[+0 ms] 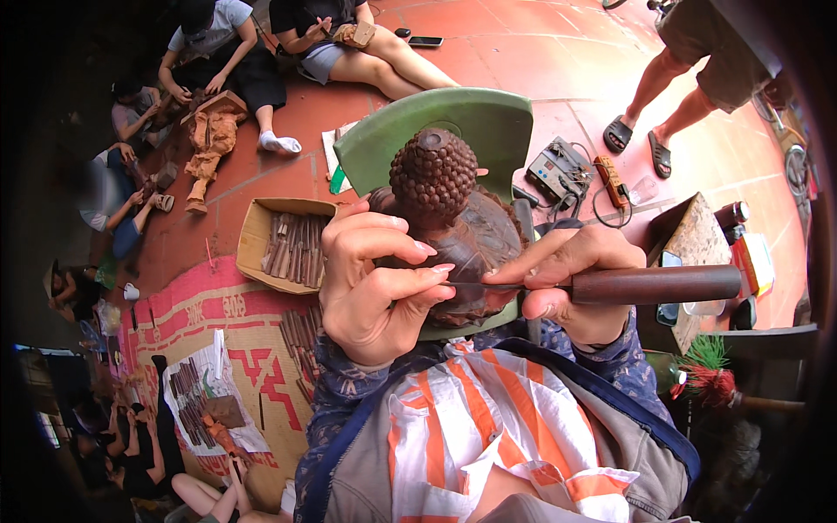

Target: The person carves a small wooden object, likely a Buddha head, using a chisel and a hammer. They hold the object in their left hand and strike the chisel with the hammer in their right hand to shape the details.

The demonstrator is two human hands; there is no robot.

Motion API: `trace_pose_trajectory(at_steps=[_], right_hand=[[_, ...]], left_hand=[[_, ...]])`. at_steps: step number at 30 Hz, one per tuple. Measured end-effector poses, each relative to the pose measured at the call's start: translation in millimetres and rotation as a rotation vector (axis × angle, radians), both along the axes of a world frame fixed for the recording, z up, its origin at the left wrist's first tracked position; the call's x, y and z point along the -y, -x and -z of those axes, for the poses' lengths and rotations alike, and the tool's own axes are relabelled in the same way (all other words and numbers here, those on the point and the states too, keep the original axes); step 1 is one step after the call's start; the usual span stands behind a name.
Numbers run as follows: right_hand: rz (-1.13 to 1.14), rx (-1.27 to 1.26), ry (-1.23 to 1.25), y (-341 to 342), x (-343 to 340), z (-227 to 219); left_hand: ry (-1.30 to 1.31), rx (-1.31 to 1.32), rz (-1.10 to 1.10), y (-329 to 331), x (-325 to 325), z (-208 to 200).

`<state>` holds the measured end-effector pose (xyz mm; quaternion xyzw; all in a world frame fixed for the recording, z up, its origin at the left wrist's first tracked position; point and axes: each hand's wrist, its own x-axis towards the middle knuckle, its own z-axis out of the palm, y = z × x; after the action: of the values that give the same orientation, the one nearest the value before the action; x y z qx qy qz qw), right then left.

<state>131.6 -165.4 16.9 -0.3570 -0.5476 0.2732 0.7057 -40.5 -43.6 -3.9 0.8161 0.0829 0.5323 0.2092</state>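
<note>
Head view, carving tool crosswise, handle right

1 dark carved figure, knobbed head, in front of 1 green chair; 1 slim-bladed tool, dark handle, held in the right hand, blade tip at the left hand's fingertips; 1 cardboard box of tools; 1 orange power strip.

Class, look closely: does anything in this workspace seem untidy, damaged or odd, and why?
No clear damage or spill shows around the dark carving. One untidy spot: right of the green chair, loose cables tangle between the grey box and orange power strip, near a standing person's sandals, perhaps a trip risk.
</note>
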Motion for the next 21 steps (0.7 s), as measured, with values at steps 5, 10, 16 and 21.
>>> trace_pose_trajectory(at_steps=[5, 10, 16, 21], right_hand=[[0.249, -0.077, -0.139, -4, -4, 2], [0.350, 0.193, -0.161, -5, -15, 9], [0.336, 0.222, -0.161, -2, -21, -2], [0.351, 0.278, -0.170, -2, -23, -7]], left_hand=[[0.195, 0.225, -0.073, 0, -16, 4], [0.200, 0.135, -0.017, -5, -34, 6], [0.416, -0.126, 0.149, -26, -28, -1], [0.395, -0.177, 0.096, -31, -27, -1]])
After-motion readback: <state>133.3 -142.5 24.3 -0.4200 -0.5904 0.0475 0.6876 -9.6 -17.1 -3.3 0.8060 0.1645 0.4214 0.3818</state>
